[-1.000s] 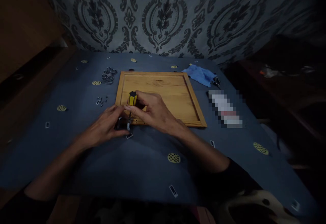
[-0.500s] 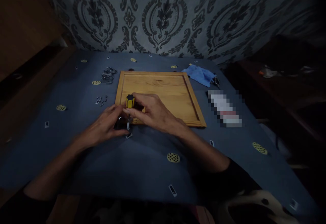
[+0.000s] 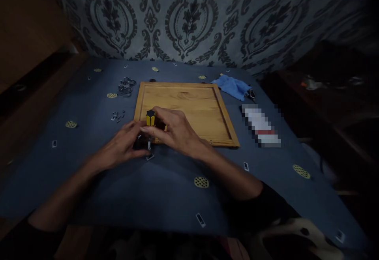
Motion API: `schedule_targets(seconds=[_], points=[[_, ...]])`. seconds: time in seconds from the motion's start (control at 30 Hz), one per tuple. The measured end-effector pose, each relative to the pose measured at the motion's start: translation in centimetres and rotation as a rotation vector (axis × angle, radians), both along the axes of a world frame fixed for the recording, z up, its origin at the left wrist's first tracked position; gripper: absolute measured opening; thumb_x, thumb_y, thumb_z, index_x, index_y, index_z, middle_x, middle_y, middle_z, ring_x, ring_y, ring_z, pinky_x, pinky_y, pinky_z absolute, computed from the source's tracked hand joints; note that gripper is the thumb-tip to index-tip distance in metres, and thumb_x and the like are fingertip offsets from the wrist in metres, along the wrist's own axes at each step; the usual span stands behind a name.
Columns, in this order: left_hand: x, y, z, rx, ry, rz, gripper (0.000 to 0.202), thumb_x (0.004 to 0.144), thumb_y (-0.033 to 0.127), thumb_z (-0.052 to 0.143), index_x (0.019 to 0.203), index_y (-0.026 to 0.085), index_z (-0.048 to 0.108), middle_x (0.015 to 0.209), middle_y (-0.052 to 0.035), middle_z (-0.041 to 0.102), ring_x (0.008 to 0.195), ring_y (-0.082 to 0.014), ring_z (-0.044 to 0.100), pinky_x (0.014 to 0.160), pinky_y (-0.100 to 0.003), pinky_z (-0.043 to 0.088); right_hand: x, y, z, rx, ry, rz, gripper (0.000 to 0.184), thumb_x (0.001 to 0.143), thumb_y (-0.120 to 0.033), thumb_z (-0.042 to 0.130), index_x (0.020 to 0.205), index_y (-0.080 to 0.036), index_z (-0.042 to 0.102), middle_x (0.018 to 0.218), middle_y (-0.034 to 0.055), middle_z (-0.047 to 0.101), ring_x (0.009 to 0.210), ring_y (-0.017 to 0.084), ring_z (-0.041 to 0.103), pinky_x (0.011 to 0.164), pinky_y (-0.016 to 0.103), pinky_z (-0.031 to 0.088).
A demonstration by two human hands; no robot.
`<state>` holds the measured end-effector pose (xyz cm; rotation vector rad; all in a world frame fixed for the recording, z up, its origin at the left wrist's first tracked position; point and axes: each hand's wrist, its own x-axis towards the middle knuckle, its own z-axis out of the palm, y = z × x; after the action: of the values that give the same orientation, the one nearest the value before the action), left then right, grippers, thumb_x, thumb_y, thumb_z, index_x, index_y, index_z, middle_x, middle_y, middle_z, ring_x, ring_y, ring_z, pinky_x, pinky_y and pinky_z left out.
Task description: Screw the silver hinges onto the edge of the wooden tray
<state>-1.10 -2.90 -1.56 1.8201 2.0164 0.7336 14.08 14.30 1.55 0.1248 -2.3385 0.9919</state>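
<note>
My right hand (image 3: 174,130) is closed round the yellow-and-black handle of a screwdriver (image 3: 150,118), which stands upright over the near left corner of a framed wooden panel (image 3: 189,102). My left hand (image 3: 122,143) is beside it at the panel's front edge. Its fingers and thumb curl round a small shiny metal fitting (image 3: 149,145), just below the screwdriver. The fitting's exact shape and the screwdriver's tip are mostly hidden by my fingers. The panel lies flat on a blue patterned cloth (image 3: 177,204).
Several loose screws (image 3: 119,116) lie left of the panel. Behind them is a pile of metal fittings (image 3: 126,85). A crumpled blue rag (image 3: 232,86) touches the panel's far right corner. A blurred-out flat object (image 3: 262,128) lies to the right. A patterned wall (image 3: 189,19) rises behind.
The screwdriver handle has turned slightly in my right hand, whose fingers have shifted a little. My left hand stays in nearly the same place, and the panel has not moved.
</note>
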Motion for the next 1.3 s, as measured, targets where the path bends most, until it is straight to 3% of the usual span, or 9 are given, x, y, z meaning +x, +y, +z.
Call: schedule_targets(seconds=[0.43, 0.8, 1.1, 1.3], points=[[-0.1, -0.1, -0.3, -0.006, -0.005, 0.023, 0.052, 0.091, 0.049, 0.076, 0.133, 0.026, 0.055, 0.123, -0.0079, 0.065, 0.115, -0.0316, 0.066, 0.096, -0.048, 0.058, -0.2, -0.4, -0.3, 0.016, -0.043, -0.06, 0.033, 0.104, -0.039, 0.064, 0.081, -0.023, 0.046, 0.074, -0.0033, 0.057, 0.068, 0.012, 0.053, 0.063, 0.027, 0.037], [-0.3, -0.2, -0.5, 0.041, 0.026, -0.044, 0.044, 0.096, 0.047, 0.072, 0.131, 0.025, 0.056, 0.133, -0.0092, 0.063, 0.123, -0.031, 0.064, 0.104, -0.049, 0.056, -0.2, -0.9, -0.5, -0.016, -0.013, -0.113, 0.039, 0.104, -0.042, 0.064, 0.079, -0.024, 0.04, 0.073, -0.0038, 0.055, 0.068, 0.012, 0.052, 0.064, 0.026, 0.038], [-0.2, -0.1, -0.1, 0.031, 0.032, -0.049, 0.043, 0.097, 0.048, 0.072, 0.13, 0.025, 0.056, 0.133, -0.0084, 0.064, 0.122, -0.0299, 0.064, 0.103, -0.046, 0.056, -0.2, -1.2, -0.7, 0.002, 0.007, -0.179, 0.037, 0.102, -0.039, 0.068, 0.078, -0.023, 0.044, 0.072, -0.0042, 0.055, 0.066, 0.012, 0.051, 0.062, 0.026, 0.037], [-0.3, -0.1, -0.3, 0.026, 0.022, -0.034, 0.044, 0.095, 0.049, 0.072, 0.129, 0.026, 0.057, 0.129, -0.0082, 0.065, 0.12, -0.0309, 0.065, 0.101, -0.049, 0.057, -0.2, -1.3, -0.8, 0.0, 0.018, -0.175, 0.036, 0.102, -0.04, 0.067, 0.078, -0.023, 0.046, 0.071, -0.004, 0.055, 0.066, 0.012, 0.051, 0.063, 0.026, 0.039]])
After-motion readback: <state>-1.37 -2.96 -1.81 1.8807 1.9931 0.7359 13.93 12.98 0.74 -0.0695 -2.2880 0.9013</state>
